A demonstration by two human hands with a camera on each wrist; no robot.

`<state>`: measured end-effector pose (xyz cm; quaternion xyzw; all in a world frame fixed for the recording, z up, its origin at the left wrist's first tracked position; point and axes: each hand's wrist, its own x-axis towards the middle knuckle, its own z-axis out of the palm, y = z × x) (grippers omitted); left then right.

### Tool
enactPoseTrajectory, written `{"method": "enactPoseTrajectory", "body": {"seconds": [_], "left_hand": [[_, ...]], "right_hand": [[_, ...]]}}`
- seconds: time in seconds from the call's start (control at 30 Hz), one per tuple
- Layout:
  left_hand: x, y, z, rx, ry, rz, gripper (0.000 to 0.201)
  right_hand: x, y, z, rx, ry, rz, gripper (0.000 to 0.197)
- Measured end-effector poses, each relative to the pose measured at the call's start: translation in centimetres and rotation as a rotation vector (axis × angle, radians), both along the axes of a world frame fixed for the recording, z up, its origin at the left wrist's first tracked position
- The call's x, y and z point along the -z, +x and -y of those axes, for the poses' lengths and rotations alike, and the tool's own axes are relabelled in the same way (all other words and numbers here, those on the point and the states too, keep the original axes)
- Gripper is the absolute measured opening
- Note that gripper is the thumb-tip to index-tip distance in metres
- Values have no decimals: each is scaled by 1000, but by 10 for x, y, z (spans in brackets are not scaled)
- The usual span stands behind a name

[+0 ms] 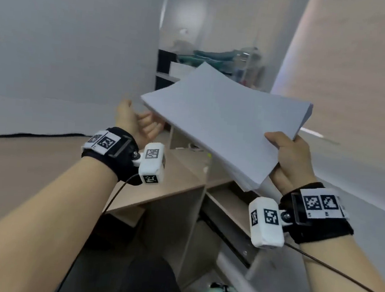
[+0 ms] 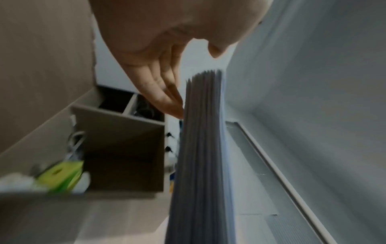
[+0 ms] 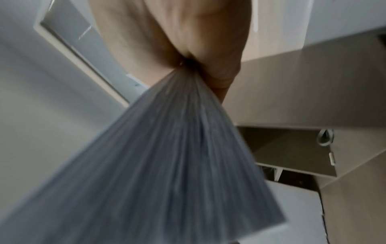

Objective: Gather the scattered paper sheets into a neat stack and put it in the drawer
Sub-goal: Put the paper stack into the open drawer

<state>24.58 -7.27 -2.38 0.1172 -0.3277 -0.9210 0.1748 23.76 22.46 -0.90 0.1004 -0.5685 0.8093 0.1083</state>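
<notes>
The right hand (image 1: 290,160) sits nearest, thumb on top of the paper stack (image 1: 224,125) and fingers curled beneath its near right corner, pinching it firmly; in the right wrist view the sheets fan out from that pinch (image 3: 167,156) as a blurred grey wedge. The stack is held in the air above the open drawer (image 1: 226,203), touching nothing but the hands. Its long axis runs from the gripped near-right corner away toward the upper left, with the far end raised so the whole stack tilts and the top sheet faces the camera. The paper is plain white with a bluish-grey cast, unprinted on the side that shows, and thick with many sheets. The edges are roughly but not perfectly flush: a few lower sheets stick out under the near corner, and the left wrist view shows the sheet ends slightly stepped (image 2: 204,132). The top sheet bows a little along its far edge.

Further out, the left hand (image 1: 139,122) is palm up with relaxed, nearly straight fingers (image 2: 167,99) whose tips meet the underside of the stack near its left edge, gripping nothing. Below lies the wooden bench (image 1: 32,165), and beyond it a grey partition (image 1: 67,39).
</notes>
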Motion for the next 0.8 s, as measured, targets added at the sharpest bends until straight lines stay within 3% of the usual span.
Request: {"method": "enactPoseTrajectory", "body": {"seconds": [0.07, 0.17, 0.4, 0.5, 0.63, 0.8], "left_hand": [[21, -22, -28, 131, 47, 91, 52], [53, -51, -78, 246, 41, 242, 31], [141, -104, -177, 413, -320, 492, 27], [176, -126, -196, 479, -511, 569, 21], [208, -148, -209, 581, -498, 655, 26], [223, -166, -209, 546, -637, 785, 19]], "right_hand": [[6, -1, -36, 42, -57, 58, 27], [18, -1, -87, 109, -88, 142, 22], [67, -22, -179, 196, -101, 331, 24], [89, -47, -191, 231, -84, 416, 24], [120, -91, -194, 245, -45, 565, 30], [152, -142, -187, 234, 46, 670, 18]]}}
